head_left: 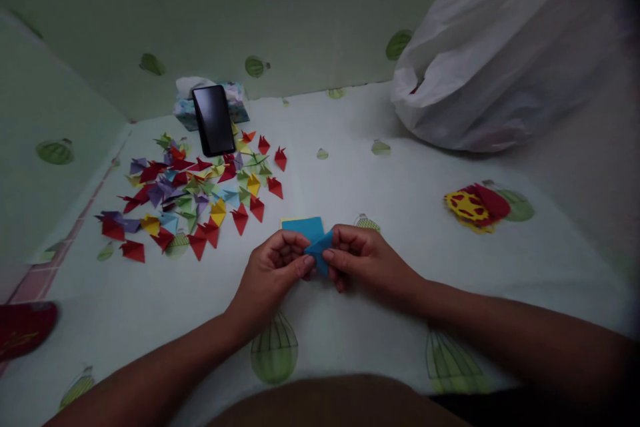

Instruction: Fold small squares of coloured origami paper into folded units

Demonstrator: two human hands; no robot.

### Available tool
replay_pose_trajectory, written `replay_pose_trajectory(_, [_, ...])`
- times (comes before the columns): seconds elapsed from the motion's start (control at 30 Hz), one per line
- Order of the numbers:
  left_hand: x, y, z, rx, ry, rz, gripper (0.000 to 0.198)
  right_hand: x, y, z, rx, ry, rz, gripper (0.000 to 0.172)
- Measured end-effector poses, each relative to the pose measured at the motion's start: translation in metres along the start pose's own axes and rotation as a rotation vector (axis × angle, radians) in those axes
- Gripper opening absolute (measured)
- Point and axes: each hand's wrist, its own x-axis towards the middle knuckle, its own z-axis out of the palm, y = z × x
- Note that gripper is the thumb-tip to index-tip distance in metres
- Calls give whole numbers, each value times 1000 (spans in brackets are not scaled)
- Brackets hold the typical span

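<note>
My left hand (274, 265) and my right hand (361, 259) meet over the white patterned sheet (380, 180), both pinching a small folded blue paper piece (319, 249). Thumbs and forefingers of both hands press on its edges. Just behind the hands lies a flat stack of blue paper squares (303, 226) with a yellow edge showing. To the left spreads a pile of several folded paper pieces (195, 193) in red, purple, yellow, green and blue.
A black phone (213, 119) leans on a tissue pack (234, 99) at the back. A large white plastic bag (500, 53) sits at the back right. A red and yellow item (475, 207) lies to the right, a red object (23, 328) at the left edge.
</note>
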Motion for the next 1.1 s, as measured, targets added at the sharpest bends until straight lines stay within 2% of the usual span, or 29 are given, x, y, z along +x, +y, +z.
replay_pose_trajectory(0.1, [-1,1,0,-5,10,22,20,0,0,0,1,-3,-63,18])
replay_pose_trajectory(0.23, [-2,2,0,19,5,31,16,-1,1,0,-14,0,-143,36])
replay_pose_trajectory(0.47, [-2,1,-2,19,-7,56,13,-2,2,0,-120,-40,-190,26])
replay_pose_trajectory(0.63, [-1,-1,-1,-19,-46,52,20,0,-1,-2,-101,-8,-176,8])
replay_pose_trajectory(0.8, [0,0,1,19,-22,17,20,0,0,-3,-149,45,-135,9])
replay_pose_trajectory(1.1, [-1,1,1,-3,-62,-79,19,-2,2,0,-219,46,-178,7])
